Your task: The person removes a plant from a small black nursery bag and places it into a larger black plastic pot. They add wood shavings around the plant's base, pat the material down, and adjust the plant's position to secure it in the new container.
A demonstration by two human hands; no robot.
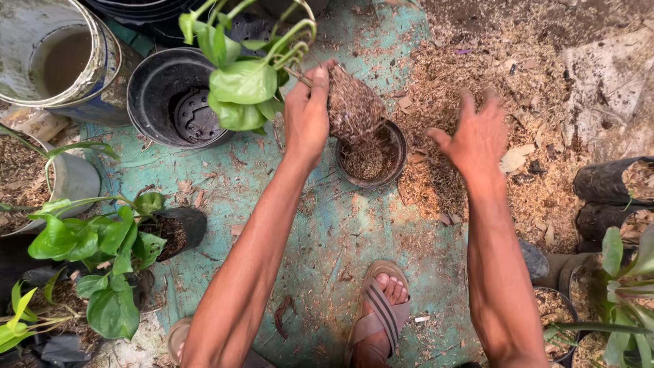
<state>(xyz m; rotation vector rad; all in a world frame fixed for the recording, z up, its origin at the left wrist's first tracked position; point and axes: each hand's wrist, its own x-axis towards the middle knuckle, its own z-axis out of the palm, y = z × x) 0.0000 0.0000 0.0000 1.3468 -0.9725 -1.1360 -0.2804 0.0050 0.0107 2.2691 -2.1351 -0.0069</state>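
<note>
The left hand (306, 116) is closed in a firm grip around the base of the stems of a green leafy plant (242, 82), just above its root ball (353, 109). The plant is lifted and tilted, so the leaves point to the left and the root ball hangs to the right of the hand. The root ball is brown, full of husk and roots, and it keeps the shape of a pot. Its lower end is just over a small black pot (371, 157), which stands on the blue-green floor (340, 232) and is partly filled with the same brown husk mix.

The right hand (477, 140) is open, with the fingers spread, and holds nothing. It hovers above a heap of husk and dry chips (449, 82), to the right of the small pot.

A bigger empty black pot (174, 99) stands to the left of the plant, and beside it is a worn paint bucket (58, 58). More potted plants (102, 238) are at the left edge. A foot in a striped sandal (381, 307) is on the floor between the two arms.
</note>
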